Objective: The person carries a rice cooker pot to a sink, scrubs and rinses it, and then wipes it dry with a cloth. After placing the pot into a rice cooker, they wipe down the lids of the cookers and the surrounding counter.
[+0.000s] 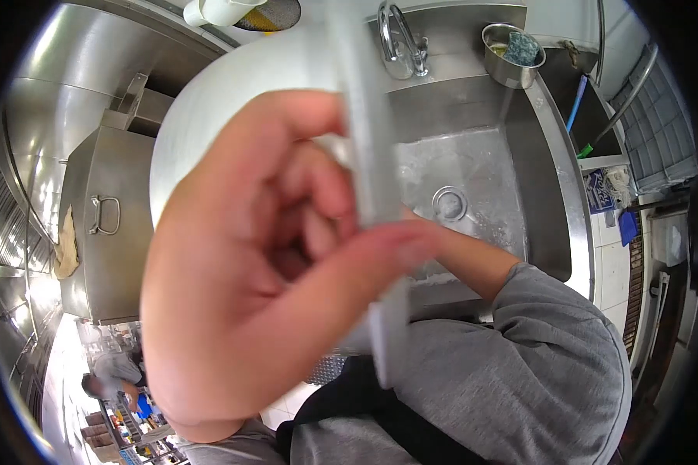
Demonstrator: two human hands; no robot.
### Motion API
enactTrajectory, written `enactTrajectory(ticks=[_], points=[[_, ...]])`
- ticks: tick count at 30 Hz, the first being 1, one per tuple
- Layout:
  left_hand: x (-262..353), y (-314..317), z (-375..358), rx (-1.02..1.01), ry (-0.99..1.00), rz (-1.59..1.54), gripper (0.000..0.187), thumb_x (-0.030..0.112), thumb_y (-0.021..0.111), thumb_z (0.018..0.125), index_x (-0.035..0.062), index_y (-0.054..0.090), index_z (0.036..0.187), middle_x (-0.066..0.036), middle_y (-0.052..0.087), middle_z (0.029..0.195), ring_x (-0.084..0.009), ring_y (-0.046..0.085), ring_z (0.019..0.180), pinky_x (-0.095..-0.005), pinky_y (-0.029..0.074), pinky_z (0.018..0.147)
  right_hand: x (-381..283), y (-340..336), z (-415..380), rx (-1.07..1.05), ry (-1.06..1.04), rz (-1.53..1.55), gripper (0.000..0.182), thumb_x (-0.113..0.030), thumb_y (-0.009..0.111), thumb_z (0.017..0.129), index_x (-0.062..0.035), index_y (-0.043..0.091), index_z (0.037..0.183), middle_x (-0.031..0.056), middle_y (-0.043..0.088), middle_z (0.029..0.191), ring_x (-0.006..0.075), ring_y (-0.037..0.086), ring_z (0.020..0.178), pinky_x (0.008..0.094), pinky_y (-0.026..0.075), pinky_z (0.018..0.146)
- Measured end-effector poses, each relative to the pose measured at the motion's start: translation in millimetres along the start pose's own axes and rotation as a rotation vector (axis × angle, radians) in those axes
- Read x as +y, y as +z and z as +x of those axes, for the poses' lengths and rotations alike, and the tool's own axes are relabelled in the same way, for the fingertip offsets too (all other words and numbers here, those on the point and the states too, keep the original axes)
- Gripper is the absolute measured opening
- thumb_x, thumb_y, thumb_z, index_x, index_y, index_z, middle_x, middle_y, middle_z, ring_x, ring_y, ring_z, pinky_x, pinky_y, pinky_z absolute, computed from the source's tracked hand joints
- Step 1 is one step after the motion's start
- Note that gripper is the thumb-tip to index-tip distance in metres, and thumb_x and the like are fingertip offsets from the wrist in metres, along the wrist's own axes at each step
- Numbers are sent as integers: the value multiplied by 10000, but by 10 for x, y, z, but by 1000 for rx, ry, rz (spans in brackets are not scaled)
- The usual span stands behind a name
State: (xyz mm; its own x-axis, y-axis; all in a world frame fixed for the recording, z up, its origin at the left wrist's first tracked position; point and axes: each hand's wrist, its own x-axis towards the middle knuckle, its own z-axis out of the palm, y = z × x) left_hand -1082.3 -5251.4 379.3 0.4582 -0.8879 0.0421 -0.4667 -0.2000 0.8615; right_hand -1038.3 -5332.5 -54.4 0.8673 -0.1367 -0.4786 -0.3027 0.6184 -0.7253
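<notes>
Close to the camera, my left hand [240, 256] is closed on the rim of a large pale round object [202, 116], its fingers curled and its thumb across the rim. The rim stands nearly upright and is blurred. What the object is, a lid or a basin, I cannot tell. My right forearm [473, 260] reaches from the grey sleeve over the sink and passes behind the rim, which hides my right hand. Beneath lies a metal sink [473, 170] with wet, sudsy patches around its round drain [449, 203].
A curved faucet [399, 46] stands behind the sink. On the back right corner, a metal pot [512, 74] holds a green-blue scouring pad [522, 49]. A steel cabinet [93, 178] is at left. Another person [116, 372] is far off at lower left.
</notes>
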Motion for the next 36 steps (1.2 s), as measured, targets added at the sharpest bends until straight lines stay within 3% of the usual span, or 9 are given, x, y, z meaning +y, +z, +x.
enactTrajectory(ticks=[2, 4, 6, 11, 19, 24, 27, 29, 36], points=[[-11, -234, -56, -54, -48, 53, 535, 234, 626, 874, -87, 441, 1260, -77, 650, 931, -73, 602, 709, -156, 447, 622, -18, -139, -125, -59, -78, 85, 348, -211, 539, 910, -95, 499, 1235, 40, 607, 1030, 147, 548, 846, 289, 428, 654], [-234, -525, -142, 44, -11, 62, 531, 244, 569, 921, -70, 404, 1315, -125, 596, 1153, -173, 552, 1104, -292, 380, 998, -279, -169, -520, 218, -90, 160, 349, -145, 527, 907, -41, 512, 1240, 56, 605, 1058, 165, 582, 907, 324, 488, 816], [-416, -600, -195, 391, -60, -112, 450, 164, 597, 904, -52, 449, 1270, -96, 634, 1022, -141, 615, 915, -252, 466, 856, -413, -346, -630, 363, -244, 330, 297, -125, 541, 899, -35, 527, 1182, 64, 609, 1030, 156, 580, 869, 306, 487, 773], [-1596, -1077, -339, 674, -413, -162, 269, 98, 646, 867, 29, 504, 1084, -101, 633, 959, -167, 614, 839, -304, 505, 759, -995, -859, -736, 460, -426, -49, 257, -157, 589, 900, -24, 523, 1109, 52, 599, 929, 136, 571, 812, 291, 479, 737], [-2940, -964, -523, 756, -537, -387, 251, -5, 566, 823, 24, 466, 1052, -122, 597, 954, -210, 604, 861, -347, 511, 770, -1552, -1163, -470, 541, -433, -459, 428, -335, 611, 904, 45, 531, 1085, 130, 613, 957, 169, 592, 869, 324, 491, 745], [-2979, -1002, -507, 764, -570, -413, 249, 8, 566, 828, 29, 466, 1055, -127, 601, 977, -214, 607, 877, -346, 513, 773, -2078, -1527, -91, 538, -455, -805, 595, -535, 440, 952, -21, 636, 726, 77, 584, 590, 178, 566, 536, 364, 471, 536], [-3059, -1044, -486, 751, -582, -443, 250, 14, 567, 831, 31, 467, 1059, -129, 606, 992, -214, 609, 882, -346, 515, 775, -2599, -2104, 661, 965, -701, -1246, 363, -353, 516, 930, -22, 659, 883, 233, 655, 836, 438, 615, 833, 485, 491, 735], [-3073, -1061, -466, 754, -589, -460, 252, 18, 569, 833, 31, 468, 1063, -130, 608, 998, -213, 610, 882, -346, 516, 777, -2904, -2391, 1053, 986, -768, -1433, 285, -307, 537, 908, -63, 640, 1013, 227, 654, 948, 411, 620, 908, 496, 488, 794], [-3150, -1116, -452, 770, -633, -444, 263, 23, 568, 844, 24, 467, 1087, -134, 607, 1010, -212, 616, 880, -337, 529, 762, -3060, -2373, 1020, 979, -719, -1629, 253, -302, 509, 931, -82, 614, 999, 219, 654, 926, 413, 614, 904, 510, 480, 763]])
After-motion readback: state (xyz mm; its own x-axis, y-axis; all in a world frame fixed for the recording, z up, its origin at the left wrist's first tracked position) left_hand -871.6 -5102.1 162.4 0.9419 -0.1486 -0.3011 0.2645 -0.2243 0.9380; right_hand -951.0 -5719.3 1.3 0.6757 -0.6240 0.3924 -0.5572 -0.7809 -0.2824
